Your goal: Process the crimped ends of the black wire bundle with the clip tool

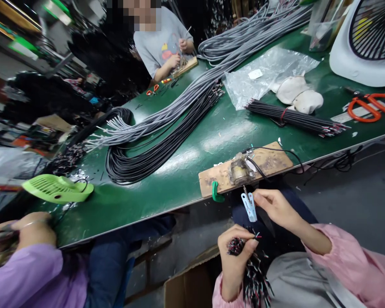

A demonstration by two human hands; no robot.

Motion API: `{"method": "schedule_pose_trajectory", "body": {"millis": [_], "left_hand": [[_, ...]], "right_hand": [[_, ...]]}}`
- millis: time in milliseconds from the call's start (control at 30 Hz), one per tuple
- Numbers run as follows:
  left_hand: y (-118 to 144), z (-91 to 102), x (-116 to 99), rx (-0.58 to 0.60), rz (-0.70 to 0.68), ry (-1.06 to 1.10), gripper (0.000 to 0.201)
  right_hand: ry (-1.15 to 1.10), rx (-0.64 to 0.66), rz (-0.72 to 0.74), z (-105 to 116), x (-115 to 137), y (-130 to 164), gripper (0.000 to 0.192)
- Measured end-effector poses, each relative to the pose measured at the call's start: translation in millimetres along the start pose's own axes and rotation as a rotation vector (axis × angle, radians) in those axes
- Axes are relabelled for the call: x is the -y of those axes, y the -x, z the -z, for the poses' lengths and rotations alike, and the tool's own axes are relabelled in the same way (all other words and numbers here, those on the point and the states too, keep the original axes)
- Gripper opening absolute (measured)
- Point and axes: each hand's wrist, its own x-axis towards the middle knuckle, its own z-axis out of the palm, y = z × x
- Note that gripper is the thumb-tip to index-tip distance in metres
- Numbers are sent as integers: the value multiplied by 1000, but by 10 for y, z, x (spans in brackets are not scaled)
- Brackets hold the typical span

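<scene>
My left hand point(235, 252), low at the centre right, is closed around a bundle of thin black cables point(256, 280). Their bared ends show red and white wires, and one pair pokes out past the thumb. Above it my right hand point(277, 207) has its fingertips pinched at the side of a light blue clothespin point(249, 207). A thin metal tip sticks up from the clothespin towards a wooden board point(211, 175) at the table edge. On that board sits a dirty, crusted block point(239, 171) with a black cord beside it.
Grey cables point(167, 113) and black cables point(141, 167) lie across the green table point(176, 182). A tied black bundle point(295, 116), orange-handled scissors point(364, 109) and a white fan point(343, 60) are at right. Two co-workers sit at left and across. A cardboard box point(189, 286) stands below.
</scene>
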Motion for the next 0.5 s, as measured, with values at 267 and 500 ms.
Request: {"method": "schedule_pose_trajectory", "body": {"millis": [267, 500], "left_hand": [[-182, 1, -3, 4, -36, -53, 4], [-222, -58, -7, 3, 64, -51, 16]], "right_hand": [[-408, 131, -136, -121, 9, -103, 41], [-653, 213, -175, -135, -31, -66, 39]]}}
